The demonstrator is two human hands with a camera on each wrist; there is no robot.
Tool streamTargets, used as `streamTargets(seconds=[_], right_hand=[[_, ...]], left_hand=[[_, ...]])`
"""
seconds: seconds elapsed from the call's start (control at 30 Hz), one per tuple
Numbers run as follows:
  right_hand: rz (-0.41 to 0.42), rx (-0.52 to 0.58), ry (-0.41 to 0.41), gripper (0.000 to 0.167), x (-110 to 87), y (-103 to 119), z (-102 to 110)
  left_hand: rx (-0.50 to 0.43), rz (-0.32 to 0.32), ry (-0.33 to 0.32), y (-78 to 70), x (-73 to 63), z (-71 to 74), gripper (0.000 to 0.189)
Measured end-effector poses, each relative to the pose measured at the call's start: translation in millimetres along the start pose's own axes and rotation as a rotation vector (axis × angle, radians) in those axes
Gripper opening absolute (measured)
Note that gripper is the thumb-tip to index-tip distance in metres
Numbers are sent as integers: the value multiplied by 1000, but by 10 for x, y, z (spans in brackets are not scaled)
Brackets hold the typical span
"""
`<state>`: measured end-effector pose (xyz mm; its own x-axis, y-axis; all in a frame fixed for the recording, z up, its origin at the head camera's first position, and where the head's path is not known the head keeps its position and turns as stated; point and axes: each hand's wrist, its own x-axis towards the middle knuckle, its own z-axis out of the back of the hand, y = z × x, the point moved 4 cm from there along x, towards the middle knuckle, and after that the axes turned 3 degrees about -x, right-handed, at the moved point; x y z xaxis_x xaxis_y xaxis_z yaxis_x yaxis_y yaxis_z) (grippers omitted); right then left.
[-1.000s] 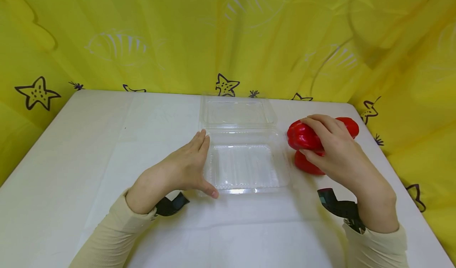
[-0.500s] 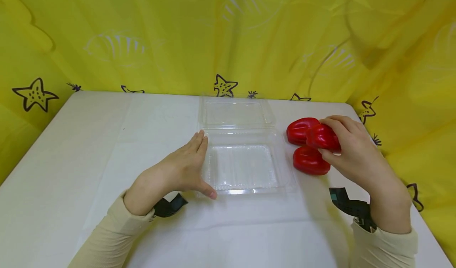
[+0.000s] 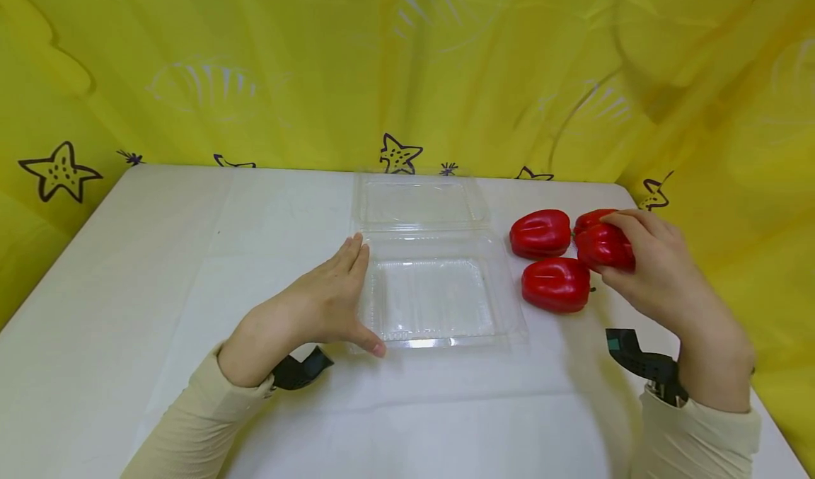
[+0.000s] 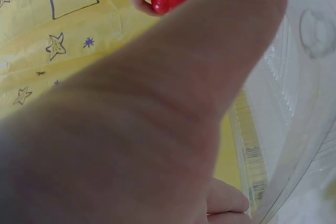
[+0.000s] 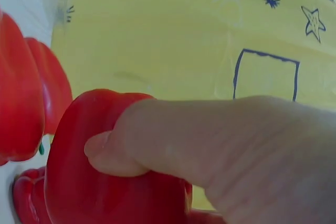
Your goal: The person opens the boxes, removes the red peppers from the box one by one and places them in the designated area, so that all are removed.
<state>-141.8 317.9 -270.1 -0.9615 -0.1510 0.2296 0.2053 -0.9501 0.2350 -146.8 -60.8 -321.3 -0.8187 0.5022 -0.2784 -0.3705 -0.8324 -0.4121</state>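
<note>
A red bell pepper (image 3: 605,247) is in my right hand (image 3: 662,274), fingers over its top and thumb on its near side. The right wrist view shows the thumb lying across this pepper (image 5: 76,156). Three more red peppers are close by: one (image 3: 540,233) to the left, one (image 3: 556,285) nearer me, and one (image 3: 591,219) behind, partly hidden. My left hand (image 3: 325,298) lies along the left side of a clear plastic clamshell box (image 3: 439,341), fingers extended and thumb spread at its near left corner. In the left wrist view, my forearm and hand cover much of the box.
The box's clear lid (image 3: 420,203) lies folded back flat toward the far edge of the white table (image 3: 407,422). A yellow curtain (image 3: 318,76) with sea-animal drawings hangs behind the table and at both sides. The peppers sit right of the box.
My right hand has carried its pepper to the right, exposing the left and near peppers. My left hand has stayed at the box's left side.
</note>
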Motion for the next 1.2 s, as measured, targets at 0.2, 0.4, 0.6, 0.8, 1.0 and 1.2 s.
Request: streamTargets(seconds=[0.2,0.4,0.6,0.8,1.0,1.2], right_hand=[[-44,-26,30,70,-11,-122,-19],[-101,-30,104,70,9,-237,-86],[-116,-33,140,69,16,-341,-172],[-107,-57,164,66,32,-422,-257],[-131,-53,214,66,42,-489,-339],[-144,-55,262,65,45,-540,-404]], left_hand=[[-3,3,3,1,-5,1,142],[-1,2,2,2,-5,1,142],[2,-3,-2,4,-4,0,142],[1,-5,-1,3,-6,-1,142],[3,-9,-4,2,-8,2,142],[3,-12,-5,1,-8,5,142]])
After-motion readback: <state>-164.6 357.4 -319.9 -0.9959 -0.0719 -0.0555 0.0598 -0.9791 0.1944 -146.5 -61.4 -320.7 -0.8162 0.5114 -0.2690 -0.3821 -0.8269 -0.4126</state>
